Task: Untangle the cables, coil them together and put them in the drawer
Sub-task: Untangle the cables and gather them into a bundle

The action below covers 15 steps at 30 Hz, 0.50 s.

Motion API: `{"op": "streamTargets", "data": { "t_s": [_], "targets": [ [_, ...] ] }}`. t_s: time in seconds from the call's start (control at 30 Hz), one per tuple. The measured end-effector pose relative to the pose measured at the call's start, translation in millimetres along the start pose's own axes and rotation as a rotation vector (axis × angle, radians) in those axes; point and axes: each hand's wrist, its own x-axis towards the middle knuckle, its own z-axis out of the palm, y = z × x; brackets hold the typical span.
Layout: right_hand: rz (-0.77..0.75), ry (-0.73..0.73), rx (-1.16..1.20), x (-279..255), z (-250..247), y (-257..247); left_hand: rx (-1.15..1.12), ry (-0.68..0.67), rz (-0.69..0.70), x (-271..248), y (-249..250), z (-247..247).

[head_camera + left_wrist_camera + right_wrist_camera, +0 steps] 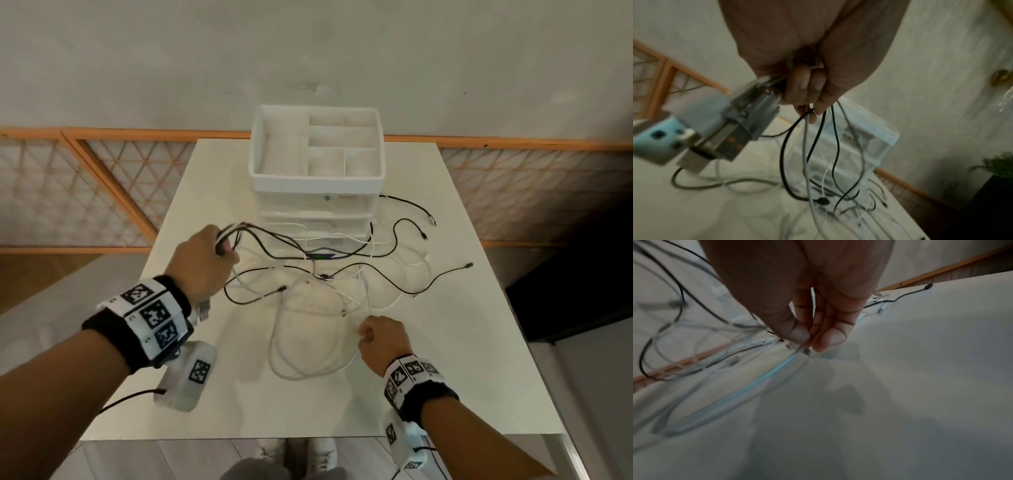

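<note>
A tangle of black and white cables (318, 274) sprawls over the white table (479, 342) in front of a white drawer unit (317, 205). My left hand (205, 260) is raised at the left and grips a bunch of black and white cables (818, 146), which hang down toward the table. My right hand (380, 337) is low near the table's front and pinches a white cable (777, 369) between thumb and fingers (830, 339). The white cable loops (308, 342) lie between the two hands.
The drawer unit carries an open divided tray (317, 144) on top. Black cable ends (469, 265) trail to the right of the unit. An orange lattice rail (85, 178) runs behind the table. A dark box (575, 291) stands to the right.
</note>
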Motion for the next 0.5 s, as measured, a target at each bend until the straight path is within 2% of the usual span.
{"op": "streamTargets", "data": {
  "t_s": [0.07,0.17,0.23,0.3,0.4,0.5],
  "targets": [
    [-0.022,-0.029,-0.027,3,1,-7,0.05,-0.043,-0.029,-5,-9,9],
    [-0.036,-0.167,-0.262,1,-2,-13,0.108,-0.037,-0.078,-10,-14,11],
    [-0.036,-0.19,-0.337,-2,-8,-14,0.15,-0.039,-0.104,-9,-19,7],
    [-0.037,-0.11,-0.273,-2,-24,-22,0.201,-0.055,-0.109,-6,-26,1],
    [-0.089,0.1,-0.033,3,-65,-46,0.246,-0.082,-0.084,-3,-31,-6],
    [-0.206,0.423,0.239,-4,-124,-80,0.217,-0.095,-0.087,-3,-28,-11]
  ]
}}
